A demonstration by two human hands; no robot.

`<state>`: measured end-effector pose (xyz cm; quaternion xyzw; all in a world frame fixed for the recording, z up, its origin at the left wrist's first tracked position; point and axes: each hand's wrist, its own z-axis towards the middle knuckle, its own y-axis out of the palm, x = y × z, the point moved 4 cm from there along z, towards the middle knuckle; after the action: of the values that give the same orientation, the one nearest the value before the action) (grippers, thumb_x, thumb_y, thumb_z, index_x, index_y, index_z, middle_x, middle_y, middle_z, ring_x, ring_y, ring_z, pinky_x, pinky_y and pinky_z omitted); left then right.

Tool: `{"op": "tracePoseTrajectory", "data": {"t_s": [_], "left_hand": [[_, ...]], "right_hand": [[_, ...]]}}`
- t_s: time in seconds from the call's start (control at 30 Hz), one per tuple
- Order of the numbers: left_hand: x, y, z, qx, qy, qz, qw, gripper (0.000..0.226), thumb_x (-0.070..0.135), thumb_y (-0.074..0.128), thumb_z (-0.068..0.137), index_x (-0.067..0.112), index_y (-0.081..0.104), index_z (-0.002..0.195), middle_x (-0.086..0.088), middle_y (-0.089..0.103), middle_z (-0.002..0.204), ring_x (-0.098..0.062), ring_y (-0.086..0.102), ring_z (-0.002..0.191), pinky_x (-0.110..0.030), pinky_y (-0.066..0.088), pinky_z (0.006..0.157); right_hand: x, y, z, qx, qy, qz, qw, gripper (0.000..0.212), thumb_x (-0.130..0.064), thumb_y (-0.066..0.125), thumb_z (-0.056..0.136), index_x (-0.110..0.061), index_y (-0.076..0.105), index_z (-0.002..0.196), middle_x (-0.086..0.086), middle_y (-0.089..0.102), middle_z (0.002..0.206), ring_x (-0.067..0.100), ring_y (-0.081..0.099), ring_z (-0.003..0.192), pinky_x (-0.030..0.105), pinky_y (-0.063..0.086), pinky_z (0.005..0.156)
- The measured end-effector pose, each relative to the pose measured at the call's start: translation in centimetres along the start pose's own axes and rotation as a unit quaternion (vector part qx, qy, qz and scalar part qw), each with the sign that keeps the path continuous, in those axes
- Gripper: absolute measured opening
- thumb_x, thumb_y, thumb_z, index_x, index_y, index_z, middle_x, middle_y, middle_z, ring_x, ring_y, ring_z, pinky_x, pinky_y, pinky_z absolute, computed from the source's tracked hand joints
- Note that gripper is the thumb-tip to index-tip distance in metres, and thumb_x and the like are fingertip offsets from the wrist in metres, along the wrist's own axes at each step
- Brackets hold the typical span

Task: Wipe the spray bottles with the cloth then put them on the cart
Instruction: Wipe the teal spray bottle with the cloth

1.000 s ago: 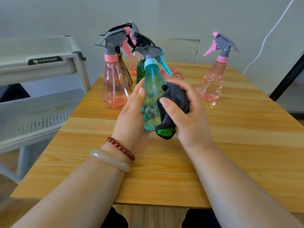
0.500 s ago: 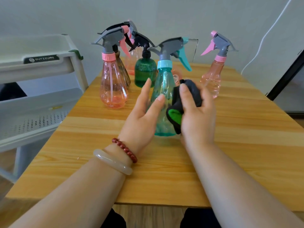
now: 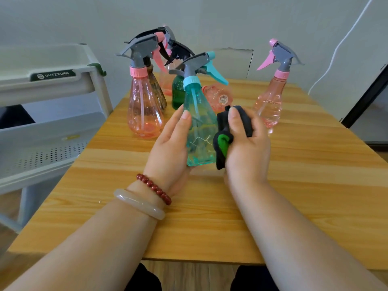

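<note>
A teal spray bottle (image 3: pixel 199 131) with a grey head and teal trigger stands upright just above the wooden table (image 3: pixel 304 185). My left hand (image 3: pixel 170 148) grips its lower left side. My right hand (image 3: pixel 245 143) holds a bunched black cloth with a green patch (image 3: pixel 225 131) and presses it against the bottle's right side. The white cart (image 3: pixel 52 127) stands to the left of the table, its perforated shelf showing.
Behind the teal bottle stand a pink bottle (image 3: pixel 144 110), a brown one (image 3: pixel 156 89), a dark green one (image 3: pixel 177 91) and another pink one at the back. A pink bottle (image 3: pixel 218 97) lies on its side. One more pink bottle (image 3: pixel 270 101) stands at the right.
The teal bottle has been turned and set upright, its trigger now pointing right. The cloth has slid from the bottle's front to its right side. My left thumb has shifted to the left side.
</note>
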<state>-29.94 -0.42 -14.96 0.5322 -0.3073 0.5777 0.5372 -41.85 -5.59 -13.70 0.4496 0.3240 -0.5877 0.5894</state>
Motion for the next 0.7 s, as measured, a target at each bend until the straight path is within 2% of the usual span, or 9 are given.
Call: {"op": "tracePoseTrajectory", "data": {"t_s": [0.07, 0.13, 0.17, 0.23, 0.27, 0.3, 0.43, 0.57, 0.7], "left_hand": [[-0.1, -0.4, 1.0, 0.001, 0.005, 0.014, 1.0, 0.043, 0.039, 0.038, 0.106, 0.022, 0.043, 0.145, 0.021, 0.057, 0.127, 0.018, 0.059, 0.104, -0.014, 0.051, 0.091], [0.0, -0.7, 0.9, -0.006, -0.015, 0.039, 0.999, 0.047, 0.041, 0.04, 0.104, 0.019, 0.044, 0.146, -0.003, 0.061, 0.136, -0.013, 0.061, 0.121, -0.038, 0.05, 0.102], [-0.2, -1.1, 1.0, -0.001, -0.029, 0.03, 0.999, 0.05, 0.042, 0.04, 0.103, 0.018, 0.043, 0.148, -0.006, 0.058, 0.14, -0.018, 0.058, 0.126, -0.037, 0.047, 0.105], [-0.4, -0.9, 0.7, -0.013, -0.037, 0.02, 0.999, 0.049, 0.039, 0.034, 0.108, 0.017, 0.036, 0.151, 0.006, 0.046, 0.147, 0.009, 0.05, 0.125, -0.008, 0.04, 0.098], [-0.4, -1.1, 0.6, 0.004, -0.019, 0.002, 1.0, 0.045, 0.033, 0.032, 0.109, 0.016, 0.032, 0.151, 0.014, 0.042, 0.142, 0.026, 0.046, 0.114, 0.001, 0.037, 0.089], [-0.3, -0.7, 0.4, -0.008, -0.04, -0.045, 0.998, 0.041, 0.027, 0.033, 0.109, 0.018, 0.033, 0.149, 0.016, 0.045, 0.135, 0.031, 0.047, 0.104, 0.002, 0.039, 0.083], [0.0, 0.1, 0.7, -0.052, -0.069, -0.091, 0.992, 0.052, 0.03, 0.055, 0.094, 0.023, 0.045, 0.145, -0.009, 0.063, 0.132, -0.025, 0.064, 0.118, -0.038, 0.057, 0.086], [0.0, 0.2, 0.5, -0.031, -0.071, -0.13, 0.988, 0.063, 0.032, 0.06, 0.083, 0.032, 0.043, 0.144, -0.003, 0.069, 0.122, -0.027, 0.068, 0.111, -0.044, 0.058, 0.076], [0.3, 0.4, 0.3, -0.027, -0.055, -0.104, 0.993, 0.057, 0.029, 0.06, 0.09, 0.032, 0.045, 0.144, 0.0, 0.067, 0.129, -0.021, 0.064, 0.119, -0.044, 0.057, 0.089]], "right_hand": [[-0.4, 0.1, -0.1, -0.02, -0.033, -0.023, 0.999, 0.018, -0.046, 0.061, 0.084, -0.035, 0.065, 0.098, -0.015, 0.068, 0.091, 0.005, 0.063, 0.09, 0.029, 0.05, 0.084], [-1.3, 0.8, -1.2, -0.087, -0.132, -0.079, 0.984, 0.031, -0.043, 0.064, 0.086, -0.025, 0.061, 0.111, -0.011, 0.064, 0.102, 0.0, 0.059, 0.098, 0.016, 0.043, 0.087], [-1.5, 1.2, -1.8, -0.115, -0.179, -0.108, 0.971, 0.038, -0.043, 0.065, 0.086, -0.021, 0.059, 0.116, -0.008, 0.061, 0.108, 0.001, 0.057, 0.104, 0.012, 0.041, 0.09], [-1.5, 1.6, -2.1, -0.134, -0.213, -0.132, 0.959, 0.046, -0.042, 0.065, 0.085, -0.014, 0.059, 0.12, -0.004, 0.059, 0.113, 0.005, 0.055, 0.109, 0.011, 0.039, 0.092], [-1.4, 1.7, -2.0, -0.129, -0.211, -0.131, 0.96, 0.043, -0.043, 0.063, 0.086, -0.015, 0.06, 0.119, -0.005, 0.06, 0.111, 0.004, 0.055, 0.108, 0.011, 0.04, 0.091], [-1.5, 1.6, -1.8, -0.119, -0.204, -0.125, 0.964, 0.038, -0.043, 0.061, 0.087, -0.018, 0.062, 0.115, -0.009, 0.061, 0.108, 0.002, 0.057, 0.105, 0.011, 0.04, 0.089], [-1.6, 0.6, -1.1, -0.068, -0.158, -0.072, 0.982, 0.012, -0.042, 0.058, 0.089, -0.034, 0.061, 0.097, -0.021, 0.065, 0.092, -0.007, 0.06, 0.09, 0.008, 0.041, 0.079], [-0.8, -0.9, 1.0, 0.0, -0.084, -0.069, 0.994, 0.006, -0.036, 0.066, 0.088, -0.032, 0.064, 0.093, -0.023, 0.066, 0.082, -0.012, 0.059, 0.079, 0.009, 0.043, 0.073], [-0.5, -2.0, 2.1, 0.056, -0.055, -0.081, 0.994, 0.011, -0.035, 0.067, 0.09, -0.029, 0.066, 0.1, -0.021, 0.066, 0.088, -0.011, 0.059, 0.084, 0.011, 0.043, 0.077]]}}
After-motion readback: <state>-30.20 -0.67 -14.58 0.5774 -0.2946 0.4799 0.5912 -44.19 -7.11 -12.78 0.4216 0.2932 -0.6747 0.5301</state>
